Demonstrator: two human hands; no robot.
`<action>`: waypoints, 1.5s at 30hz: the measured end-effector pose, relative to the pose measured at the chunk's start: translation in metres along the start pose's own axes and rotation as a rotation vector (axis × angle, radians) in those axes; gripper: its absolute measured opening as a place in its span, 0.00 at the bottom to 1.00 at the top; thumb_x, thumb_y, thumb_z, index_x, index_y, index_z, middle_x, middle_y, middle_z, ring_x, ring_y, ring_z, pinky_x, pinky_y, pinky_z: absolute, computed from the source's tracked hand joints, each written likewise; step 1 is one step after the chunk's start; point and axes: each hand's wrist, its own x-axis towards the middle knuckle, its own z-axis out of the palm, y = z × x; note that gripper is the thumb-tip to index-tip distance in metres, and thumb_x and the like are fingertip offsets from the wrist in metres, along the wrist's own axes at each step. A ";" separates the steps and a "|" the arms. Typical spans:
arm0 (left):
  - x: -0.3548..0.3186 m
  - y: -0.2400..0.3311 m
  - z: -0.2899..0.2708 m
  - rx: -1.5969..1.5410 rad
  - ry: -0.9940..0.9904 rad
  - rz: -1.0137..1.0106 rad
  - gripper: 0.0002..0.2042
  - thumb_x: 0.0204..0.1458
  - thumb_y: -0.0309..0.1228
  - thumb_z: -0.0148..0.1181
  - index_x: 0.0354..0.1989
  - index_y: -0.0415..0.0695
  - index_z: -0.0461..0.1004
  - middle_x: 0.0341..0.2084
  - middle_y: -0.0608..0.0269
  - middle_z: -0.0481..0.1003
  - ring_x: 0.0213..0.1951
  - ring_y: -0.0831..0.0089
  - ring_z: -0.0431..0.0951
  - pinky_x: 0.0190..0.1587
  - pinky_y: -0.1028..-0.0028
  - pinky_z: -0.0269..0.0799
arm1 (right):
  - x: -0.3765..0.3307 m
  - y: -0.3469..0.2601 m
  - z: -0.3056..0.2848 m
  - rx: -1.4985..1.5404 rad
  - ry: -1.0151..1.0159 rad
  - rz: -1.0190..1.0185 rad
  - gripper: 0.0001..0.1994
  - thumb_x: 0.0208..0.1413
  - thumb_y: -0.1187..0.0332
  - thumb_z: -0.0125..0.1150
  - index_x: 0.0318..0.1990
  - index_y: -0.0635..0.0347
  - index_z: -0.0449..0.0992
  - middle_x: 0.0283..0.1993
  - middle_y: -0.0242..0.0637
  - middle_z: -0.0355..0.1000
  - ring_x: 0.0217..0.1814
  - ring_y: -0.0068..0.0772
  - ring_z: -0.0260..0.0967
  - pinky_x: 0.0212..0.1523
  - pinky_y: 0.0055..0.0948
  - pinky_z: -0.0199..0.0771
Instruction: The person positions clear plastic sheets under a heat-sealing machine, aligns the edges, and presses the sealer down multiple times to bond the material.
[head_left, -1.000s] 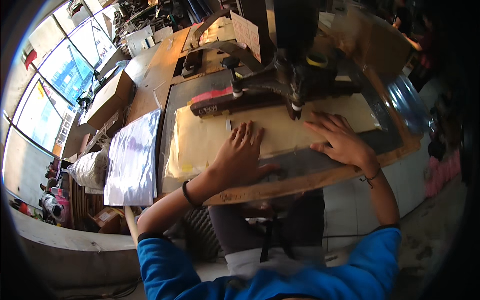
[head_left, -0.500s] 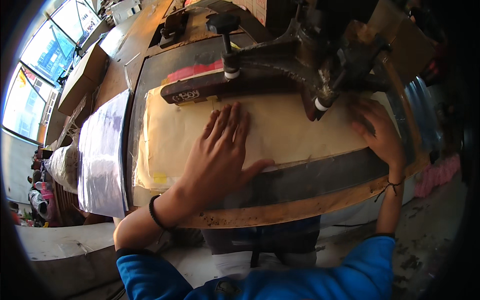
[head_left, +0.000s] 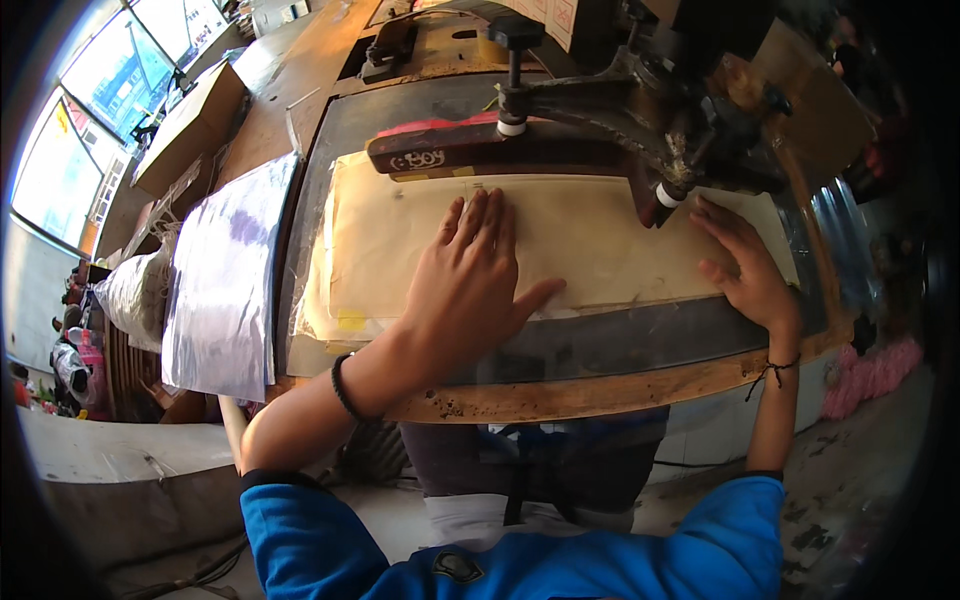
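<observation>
1. The sheet (head_left: 590,235), a broad cream-coloured piece, lies flat on the dark plate (head_left: 640,345) of the desk (head_left: 600,395), its far edge tucked under the machine arm (head_left: 520,150).
2. The left hand (head_left: 470,285) rests palm down on the middle of the sheet, fingers spread and pointing away, thumb out to the right; it grips nothing. Half a second ago it lay the same way, and a second ago it sat lower, near the sheet's near edge.
3. The right hand (head_left: 745,265) lies flat on the sheet's right end, fingers loosely stretched toward the machine head (head_left: 670,190), also gripping nothing. In both earlier frames it pressed the same end.
4. The view has closed in: a second ago the whole desk and the windows were in sight, while now the sheet fills the middle.
5. The machine head's white-tipped foot stands just above the sheet, between the two hands and nearer the right one.
6. A red-and-black bar (head_left: 450,150) lies along the sheet's far edge.
7. A second, paler layer shows under the sheet at its left end.
8. To the left, a pile of white plastic (head_left: 225,270) lies on the desk; a cardboard box (head_left: 190,125) stands beyond it.
</observation>
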 end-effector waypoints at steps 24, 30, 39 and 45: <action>0.001 -0.006 -0.005 -0.107 -0.042 0.109 0.36 0.63 0.53 0.57 0.62 0.26 0.69 0.65 0.35 0.68 0.67 0.43 0.68 0.73 0.56 0.60 | 0.003 -0.003 -0.001 0.071 0.050 -0.044 0.24 0.61 0.66 0.67 0.65 0.58 0.74 0.71 0.40 0.69 0.75 0.45 0.62 0.74 0.41 0.62; 0.003 -0.008 -0.001 -0.086 -0.028 0.105 0.35 0.64 0.53 0.56 0.62 0.28 0.70 0.66 0.37 0.68 0.68 0.43 0.68 0.73 0.57 0.60 | 0.000 -0.005 -0.006 0.102 0.069 0.001 0.20 0.62 0.66 0.67 0.60 0.60 0.78 0.67 0.41 0.73 0.72 0.47 0.66 0.71 0.41 0.65; -0.006 0.023 -0.016 -0.146 0.052 0.373 0.21 0.56 0.38 0.66 0.52 0.35 0.78 0.54 0.49 0.76 0.58 0.53 0.78 0.59 0.60 0.77 | -0.004 -0.016 -0.013 0.105 0.154 0.002 0.07 0.61 0.71 0.65 0.43 0.64 0.84 0.45 0.40 0.83 0.53 0.41 0.79 0.53 0.35 0.78; -0.017 0.026 -0.020 -0.053 -0.067 0.196 0.28 0.57 0.41 0.65 0.58 0.31 0.72 0.59 0.42 0.72 0.62 0.49 0.74 0.61 0.60 0.74 | -0.004 -0.015 -0.011 0.052 0.128 -0.008 0.08 0.62 0.71 0.64 0.43 0.66 0.83 0.46 0.41 0.83 0.54 0.42 0.78 0.54 0.36 0.77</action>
